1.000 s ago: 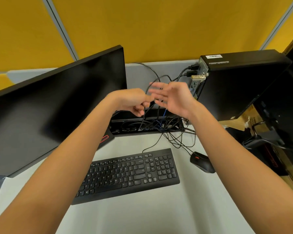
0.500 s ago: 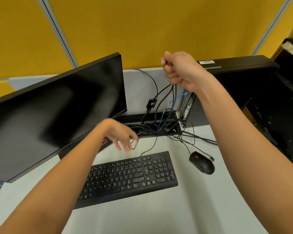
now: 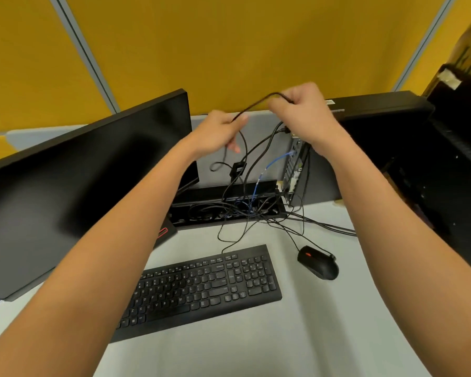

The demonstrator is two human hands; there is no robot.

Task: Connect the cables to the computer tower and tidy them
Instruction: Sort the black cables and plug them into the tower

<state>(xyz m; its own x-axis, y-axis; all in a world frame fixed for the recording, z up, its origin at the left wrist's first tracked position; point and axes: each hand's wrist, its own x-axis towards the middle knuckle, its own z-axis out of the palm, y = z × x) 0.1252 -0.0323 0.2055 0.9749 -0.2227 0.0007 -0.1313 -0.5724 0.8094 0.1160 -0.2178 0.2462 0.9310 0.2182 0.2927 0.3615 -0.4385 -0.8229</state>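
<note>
Yellow partitions back the desk (image 3: 297,336); both hands, left (image 3: 215,131) and right (image 3: 299,112), grip a black cable (image 3: 256,104), gathering slack; coiling probably follows.

The cable (image 3: 259,103) I hold between my two grips looks like thin black rubbery plastic with a dull sheen. The tower (image 3: 386,110) is matt black, its rear panel (image 3: 294,170) bare perforated metal. One blue cable (image 3: 272,164) plugged there looks smooth and plastic-coated. The monitor (image 3: 79,180) has a dark, softly reflective screen in a matt black plastic frame. The keyboard (image 3: 201,287) and mouse (image 3: 318,263) are matt black plastic. The table (image 3: 283,336) is smooth, pale grey, with a flat finish. The yellow wall panels (image 3: 229,44) look like fine-textured cloth.
</note>
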